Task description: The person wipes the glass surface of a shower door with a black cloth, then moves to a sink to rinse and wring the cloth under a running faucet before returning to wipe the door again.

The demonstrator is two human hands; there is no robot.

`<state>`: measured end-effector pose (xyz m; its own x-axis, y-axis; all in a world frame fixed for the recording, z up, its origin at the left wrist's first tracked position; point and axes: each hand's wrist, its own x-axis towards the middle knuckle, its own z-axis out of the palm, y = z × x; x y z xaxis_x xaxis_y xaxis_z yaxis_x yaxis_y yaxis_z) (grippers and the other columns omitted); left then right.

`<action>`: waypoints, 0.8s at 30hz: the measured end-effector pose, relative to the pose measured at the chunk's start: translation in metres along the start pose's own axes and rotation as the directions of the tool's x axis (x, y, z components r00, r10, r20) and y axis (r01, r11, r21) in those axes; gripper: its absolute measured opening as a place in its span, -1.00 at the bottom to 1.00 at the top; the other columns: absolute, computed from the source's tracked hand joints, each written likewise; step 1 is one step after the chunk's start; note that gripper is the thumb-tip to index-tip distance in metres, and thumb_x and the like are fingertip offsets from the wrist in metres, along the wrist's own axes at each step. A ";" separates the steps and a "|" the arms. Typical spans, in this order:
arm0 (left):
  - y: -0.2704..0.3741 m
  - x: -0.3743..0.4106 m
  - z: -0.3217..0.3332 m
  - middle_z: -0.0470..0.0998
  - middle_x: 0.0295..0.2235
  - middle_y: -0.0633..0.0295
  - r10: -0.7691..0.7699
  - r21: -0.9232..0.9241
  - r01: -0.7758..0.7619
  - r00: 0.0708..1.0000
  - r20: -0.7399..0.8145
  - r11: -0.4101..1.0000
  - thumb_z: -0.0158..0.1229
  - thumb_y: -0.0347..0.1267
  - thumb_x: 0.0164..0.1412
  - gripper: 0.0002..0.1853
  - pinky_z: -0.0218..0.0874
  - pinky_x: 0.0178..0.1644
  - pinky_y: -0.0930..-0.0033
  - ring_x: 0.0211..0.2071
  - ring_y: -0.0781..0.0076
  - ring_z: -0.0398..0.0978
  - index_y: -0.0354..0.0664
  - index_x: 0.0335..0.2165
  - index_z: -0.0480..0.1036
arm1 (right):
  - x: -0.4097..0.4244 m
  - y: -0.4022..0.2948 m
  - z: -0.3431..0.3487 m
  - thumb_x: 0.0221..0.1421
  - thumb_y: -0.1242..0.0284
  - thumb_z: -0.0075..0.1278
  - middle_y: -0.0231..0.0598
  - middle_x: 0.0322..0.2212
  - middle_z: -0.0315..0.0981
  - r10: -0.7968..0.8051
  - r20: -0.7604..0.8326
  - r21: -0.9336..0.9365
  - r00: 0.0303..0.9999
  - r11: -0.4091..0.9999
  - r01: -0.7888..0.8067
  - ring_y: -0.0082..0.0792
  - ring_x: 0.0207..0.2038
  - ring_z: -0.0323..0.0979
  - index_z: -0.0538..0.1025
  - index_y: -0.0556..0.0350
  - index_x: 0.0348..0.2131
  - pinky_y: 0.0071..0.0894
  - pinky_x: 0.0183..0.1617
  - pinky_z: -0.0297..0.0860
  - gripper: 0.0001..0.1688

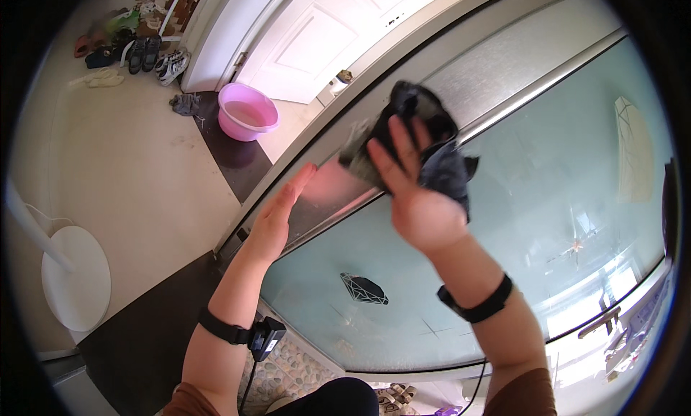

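My right hand (418,184), a little blurred, lies with spread fingers over a dark, crumpled cloth (445,170). It holds the cloth against the metal frame (486,70) of a frosted glass door (518,178). Lower on the same frame is my left hand (280,213), flat and seen edge-on, with fingers stretched out and nothing in it. Whether its palm touches the frame is hard to tell. A dark diamond-shaped decoration (364,289) is on the pale green glass. Each forearm wears a black strap.
A pink basin (248,113) with liquid stands on a dark floor strip, beside a grey rag (185,104). Several shoes (143,54) lie at upper left. A round white stand base (75,278) is at left. Behind the frame is a white door (318,38). Pebble-patterned flooring (297,367) shows below.
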<state>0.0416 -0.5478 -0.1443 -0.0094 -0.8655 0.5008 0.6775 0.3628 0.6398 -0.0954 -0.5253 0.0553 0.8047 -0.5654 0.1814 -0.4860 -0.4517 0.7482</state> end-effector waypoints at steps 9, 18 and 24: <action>-0.002 0.000 -0.011 0.11 0.19 0.02 -0.068 -0.014 0.068 0.998 0.015 0.998 -0.49 0.05 0.32 -0.27 -0.41 0.31 0.28 0.26 0.27 -0.04 -0.35 0.16 0.06 | 0.031 0.056 -0.034 -0.06 0.50 -0.02 -0.04 0.18 0.02 0.169 -0.437 -0.264 0.883 0.915 -0.306 0.06 0.22 0.00 0.28 -0.21 0.13 0.12 0.23 -0.04 -0.30; -0.012 0.005 -0.009 0.06 0.21 0.08 -0.038 -0.118 0.040 0.999 0.018 0.992 -0.51 0.01 0.33 -0.30 -0.42 0.31 0.27 0.26 0.33 -0.08 -0.34 0.18 0.03 | -0.019 -0.095 0.087 0.00 0.41 -0.14 -0.03 0.17 0.02 0.267 0.028 0.160 0.963 0.950 -0.268 0.18 0.19 -0.03 0.30 -0.08 0.08 0.32 0.17 -0.09 -0.41; -0.012 0.000 -0.016 0.06 0.21 0.09 -0.073 -0.050 0.076 0.996 0.042 0.996 -0.36 -0.07 0.35 -0.36 -0.31 0.30 0.32 0.23 0.36 -0.02 -0.38 0.17 0.03 | -0.018 -0.058 0.051 -0.13 0.58 -0.11 -0.11 0.17 0.06 0.209 -0.089 0.064 0.974 0.977 -0.203 0.12 0.17 0.04 0.35 -0.14 0.06 0.22 0.23 -0.14 -0.34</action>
<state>0.0449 -0.5580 -0.1612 -0.0903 -0.8745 0.4766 0.7107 0.2787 0.6460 -0.0990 -0.5242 -0.0236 0.7127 -0.5834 0.3896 -0.6604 -0.3705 0.6532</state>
